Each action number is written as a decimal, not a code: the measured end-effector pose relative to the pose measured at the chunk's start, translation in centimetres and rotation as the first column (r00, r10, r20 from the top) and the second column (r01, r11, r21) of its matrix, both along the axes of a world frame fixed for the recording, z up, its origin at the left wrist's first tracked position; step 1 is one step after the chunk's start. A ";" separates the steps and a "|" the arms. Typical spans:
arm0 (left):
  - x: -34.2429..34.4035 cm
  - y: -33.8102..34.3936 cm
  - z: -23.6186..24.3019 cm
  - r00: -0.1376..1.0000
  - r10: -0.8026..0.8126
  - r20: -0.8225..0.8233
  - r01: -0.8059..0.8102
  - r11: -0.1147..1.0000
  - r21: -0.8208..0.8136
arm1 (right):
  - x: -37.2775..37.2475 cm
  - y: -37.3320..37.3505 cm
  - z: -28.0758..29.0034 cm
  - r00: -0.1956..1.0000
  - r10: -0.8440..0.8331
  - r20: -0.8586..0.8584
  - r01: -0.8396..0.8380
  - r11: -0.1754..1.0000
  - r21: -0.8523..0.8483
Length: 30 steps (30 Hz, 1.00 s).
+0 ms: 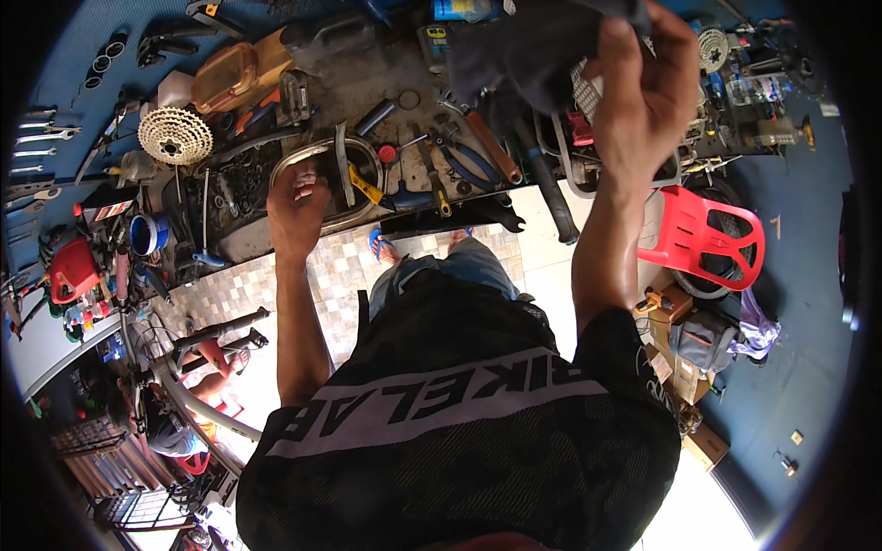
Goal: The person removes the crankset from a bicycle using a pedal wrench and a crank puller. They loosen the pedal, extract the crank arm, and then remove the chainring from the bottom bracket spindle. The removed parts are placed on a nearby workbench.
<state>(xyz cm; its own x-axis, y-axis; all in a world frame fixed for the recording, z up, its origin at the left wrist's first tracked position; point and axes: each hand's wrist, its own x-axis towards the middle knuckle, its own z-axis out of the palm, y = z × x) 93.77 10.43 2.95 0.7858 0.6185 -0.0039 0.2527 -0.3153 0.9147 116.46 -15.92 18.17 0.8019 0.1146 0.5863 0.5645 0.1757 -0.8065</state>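
Observation:
My right hand [643, 106] is raised at the upper right, its thumb and fingers closed on a dark grey cloth [528, 57]. The cloth hangs to the left over the far part of the workbench [354, 78] and looks slightly blurred. My left hand [299, 207] is over the left end of a metal-rimmed oval tray [372, 163], fingers curled inward. What those fingers hold, if anything, is hidden. A yellow-handled tool [369, 190] lies across the tray, right of that hand. Pliers with dark blue handles [469, 167] and a screwdriver [441, 195] lie farther right.
A bicycle cassette [175, 136] and a blue-and-white tub [147, 234] are to the left. A long dark-handled tool [548, 188] juts past the bench's near edge. A red plastic chair [707, 237] stands at the right. A bicycle frame [188, 395] and another person [175, 427] are at lower left.

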 end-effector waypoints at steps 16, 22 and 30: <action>1.6 -3.0 0.5 0.994 -0.092 -0.052 0.091 0.996 -0.011 | -10.7 -7.3 -18.6 0.938 -0.304 0.163 0.215 0.145 -0.966; 3.0 -4.2 0.5 0.985 -0.167 -0.036 0.166 0.986 -0.021 | -9.0 -5.6 -19.8 0.921 -0.302 0.246 0.278 0.068 -0.958; 1.8 -4.7 1.2 0.990 -0.130 -0.057 0.129 0.991 -0.023 | -6.8 -4.4 -18.3 0.899 -0.430 -0.081 -0.067 0.047 -0.997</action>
